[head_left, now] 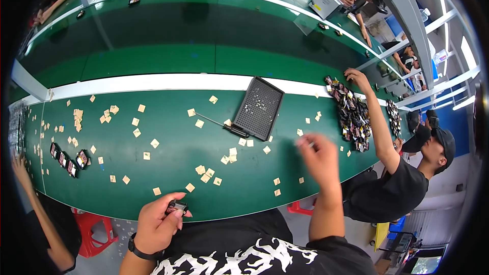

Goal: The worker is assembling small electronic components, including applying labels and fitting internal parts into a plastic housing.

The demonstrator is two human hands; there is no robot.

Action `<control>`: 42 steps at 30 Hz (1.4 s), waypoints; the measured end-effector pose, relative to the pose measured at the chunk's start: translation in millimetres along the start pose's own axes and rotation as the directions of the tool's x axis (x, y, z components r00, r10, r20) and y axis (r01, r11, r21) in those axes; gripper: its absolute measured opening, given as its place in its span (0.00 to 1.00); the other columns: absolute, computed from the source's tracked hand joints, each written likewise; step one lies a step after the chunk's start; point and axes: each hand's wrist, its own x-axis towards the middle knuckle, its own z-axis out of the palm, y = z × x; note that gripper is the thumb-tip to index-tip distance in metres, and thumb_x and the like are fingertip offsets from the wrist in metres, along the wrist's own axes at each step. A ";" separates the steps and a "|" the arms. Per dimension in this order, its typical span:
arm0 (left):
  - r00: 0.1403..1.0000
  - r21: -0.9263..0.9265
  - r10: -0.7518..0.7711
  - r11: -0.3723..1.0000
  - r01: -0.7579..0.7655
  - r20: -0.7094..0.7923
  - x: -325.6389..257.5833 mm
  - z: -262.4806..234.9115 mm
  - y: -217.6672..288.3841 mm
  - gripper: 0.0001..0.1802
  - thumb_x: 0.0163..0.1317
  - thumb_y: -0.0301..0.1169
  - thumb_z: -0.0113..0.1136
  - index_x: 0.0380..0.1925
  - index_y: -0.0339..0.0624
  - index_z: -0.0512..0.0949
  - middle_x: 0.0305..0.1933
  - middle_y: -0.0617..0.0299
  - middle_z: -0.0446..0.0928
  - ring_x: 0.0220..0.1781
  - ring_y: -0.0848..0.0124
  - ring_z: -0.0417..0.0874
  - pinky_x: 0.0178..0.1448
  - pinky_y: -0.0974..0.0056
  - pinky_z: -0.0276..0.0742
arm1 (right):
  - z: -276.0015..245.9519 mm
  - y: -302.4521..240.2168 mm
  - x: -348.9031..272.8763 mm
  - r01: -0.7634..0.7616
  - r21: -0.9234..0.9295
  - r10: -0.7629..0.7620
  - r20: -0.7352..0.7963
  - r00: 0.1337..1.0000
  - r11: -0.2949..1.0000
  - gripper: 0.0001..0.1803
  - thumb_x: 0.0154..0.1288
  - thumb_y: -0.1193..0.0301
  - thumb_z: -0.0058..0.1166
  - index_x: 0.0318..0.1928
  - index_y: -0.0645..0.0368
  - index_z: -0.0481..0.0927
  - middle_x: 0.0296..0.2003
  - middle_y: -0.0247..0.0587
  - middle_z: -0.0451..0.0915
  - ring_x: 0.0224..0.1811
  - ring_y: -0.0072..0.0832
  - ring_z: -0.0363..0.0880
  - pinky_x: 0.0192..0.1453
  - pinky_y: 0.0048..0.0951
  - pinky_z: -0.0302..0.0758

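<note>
Clasped in the left hand (159, 219), a small dark component (176, 207) sits at the near edge of the green table (168, 147). Tan square chips (206, 173) lie scattered nearby, beyond them a screwdriver (224, 125) touching a black perforated tray (259, 108). Blurred, the right hand (318, 158) hovers raised over the table, its fingers pinched on something too blurred to identify.

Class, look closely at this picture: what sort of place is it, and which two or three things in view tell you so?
Most likely a factory assembly line. A long green workbench runs beside a conveyor belt, several people sit along it, and small dark parts lie in heaps. The left hand holds one small part.
</note>
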 end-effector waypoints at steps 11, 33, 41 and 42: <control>0.998 -0.305 -0.037 0.952 0.021 -0.046 -20.3 3.6 38.8 0.36 0.68 0.19 0.53 0.78 0.36 0.60 0.51 0.48 0.82 0.34 0.76 0.77 0.35 0.73 0.76 | -34.0 116.7 161.2 0.115 -0.673 -0.278 -0.140 0.950 0.730 0.18 0.67 0.69 0.59 0.55 0.62 0.83 0.50 0.58 0.83 0.55 0.53 0.82 0.57 0.49 0.80; 0.970 0.012 0.134 0.991 -0.135 -0.203 -69.4 -1.3 43.3 0.38 0.64 0.14 0.50 0.78 0.30 0.59 0.50 0.54 0.84 0.44 0.77 0.80 0.48 0.73 0.77 | -52.7 120.3 250.1 0.140 -0.383 -0.101 0.119 0.988 0.913 0.22 0.53 0.73 0.66 0.50 0.66 0.81 0.30 0.36 0.78 0.31 0.27 0.76 0.40 0.30 0.75; 0.975 0.006 0.106 0.994 -0.107 -0.195 -58.9 -9.0 40.2 0.39 0.63 0.13 0.52 0.78 0.33 0.61 0.48 0.53 0.84 0.46 0.76 0.83 0.50 0.74 0.78 | -13.7 -81.7 32.4 0.539 0.070 -0.498 0.497 0.711 0.839 0.25 0.47 0.75 0.70 0.51 0.60 0.83 0.41 0.39 0.83 0.33 0.26 0.81 0.36 0.25 0.77; 0.978 0.005 0.102 0.995 -0.103 -0.183 -57.4 -9.3 40.6 0.39 0.63 0.13 0.52 0.78 0.33 0.61 0.48 0.53 0.84 0.46 0.76 0.83 0.50 0.74 0.78 | -0.1 -91.5 15.1 0.600 0.157 -0.582 0.522 0.624 0.784 0.25 0.48 0.74 0.70 0.50 0.59 0.84 0.41 0.39 0.84 0.33 0.27 0.83 0.36 0.26 0.79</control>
